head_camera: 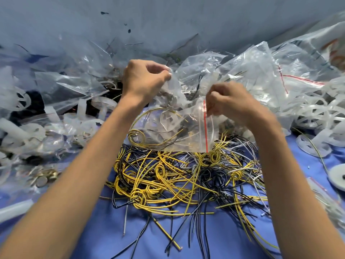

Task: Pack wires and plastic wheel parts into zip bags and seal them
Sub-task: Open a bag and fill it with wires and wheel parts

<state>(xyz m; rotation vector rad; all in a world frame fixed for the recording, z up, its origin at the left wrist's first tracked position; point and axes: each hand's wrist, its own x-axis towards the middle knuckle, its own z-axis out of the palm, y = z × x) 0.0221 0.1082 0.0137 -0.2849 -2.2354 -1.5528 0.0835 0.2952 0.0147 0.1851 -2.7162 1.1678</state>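
A clear zip bag (179, 128) with a red seal line hangs above the wire pile, with a yellow wire loop and dark bits inside it. My left hand (143, 79) pinches the bag's upper left corner. My right hand (229, 101) pinches the bag's mouth beside the red strip. Below lies a tangled pile of yellow, black and white wires (186, 180) on the blue cloth. Translucent plastic wheel parts (313, 116) are heaped to the right.
Crumpled clear bags (261, 71) pile up behind and to the right. More plastic parts and bags (37, 131) crowd the left, with small metal discs (44, 178) near them. A white wheel (337, 176) sits at the right edge. Blue cloth (140, 243) shows in front.
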